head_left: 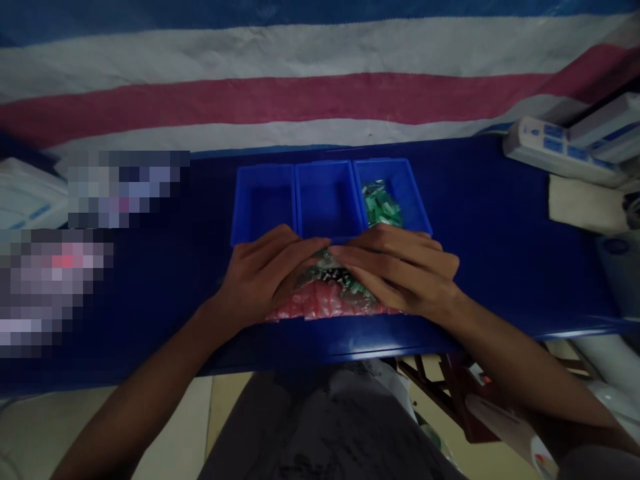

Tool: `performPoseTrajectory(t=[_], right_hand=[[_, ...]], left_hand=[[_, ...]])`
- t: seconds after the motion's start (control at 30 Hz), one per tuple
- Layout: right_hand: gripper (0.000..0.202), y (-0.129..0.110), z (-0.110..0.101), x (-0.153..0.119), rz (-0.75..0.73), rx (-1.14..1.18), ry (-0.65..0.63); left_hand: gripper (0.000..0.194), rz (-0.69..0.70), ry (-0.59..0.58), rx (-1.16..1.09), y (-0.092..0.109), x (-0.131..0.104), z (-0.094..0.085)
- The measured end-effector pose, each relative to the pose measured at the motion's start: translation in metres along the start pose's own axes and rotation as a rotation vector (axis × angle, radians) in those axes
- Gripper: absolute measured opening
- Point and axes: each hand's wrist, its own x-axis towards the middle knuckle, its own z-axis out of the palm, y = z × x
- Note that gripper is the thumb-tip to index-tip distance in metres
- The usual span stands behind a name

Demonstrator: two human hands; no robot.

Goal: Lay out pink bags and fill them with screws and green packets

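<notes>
Both hands meet over a clear plastic bag [345, 277] with small dark and green pieces inside, just in front of the blue bins. My left hand [265, 273] pinches the bag's upper left edge, its fingers pressed together. My right hand [407, 267] closes on the upper right edge, fingertips nearly touching the left ones. Beneath the bag lie red and clear plastic packets [315, 301], partly hidden by the hands. Green packets [383, 205] sit in the right blue bin [413, 193]. The left bin [265, 193] and middle bin [327, 193] show bare floors.
The blue table [500, 247] ends in a raised front edge. A white power strip [560, 150] and a beige cloth-like item [585, 203] are at the right. White boxes [30, 193] stand at the left, beside blurred areas. A striped sheet [320, 100] hangs behind.
</notes>
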Motion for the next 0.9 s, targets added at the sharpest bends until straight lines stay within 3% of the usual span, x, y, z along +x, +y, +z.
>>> performPoseTrajectory(t=[0.2, 0.3, 0.5, 0.63, 0.8, 0.9], right_hand=[[0.032, -0.009, 0.000, 0.007, 0.221, 0.168, -0.081], [0.027, -0.011, -0.002, 0.009, 0.308, 0.244, -0.020], [0.016, -0.010, -0.006, 0.012, 0.578, 0.507, 0.098], [0.018, -0.009, -0.005, 0.010, 0.515, 0.475, 0.056], [0.015, -0.008, -0.001, 0.008, 0.318, 0.072, 0.115], [0.018, -0.008, -0.001, 0.008, 0.243, -0.002, 0.107]], left_hand=[[0.022, -0.036, 0.102, 0.002, 0.004, -0.002, 0.000], [0.027, -0.084, 0.108, 0.001, 0.005, -0.001, 0.000], [0.037, 0.090, 0.152, 0.077, 0.000, 0.004, -0.001], [0.039, 0.062, 0.163, 0.036, 0.002, 0.004, -0.004], [0.043, -0.060, 0.209, 0.002, 0.007, 0.001, -0.004], [0.039, -0.088, 0.195, -0.030, 0.010, 0.001, -0.001]])
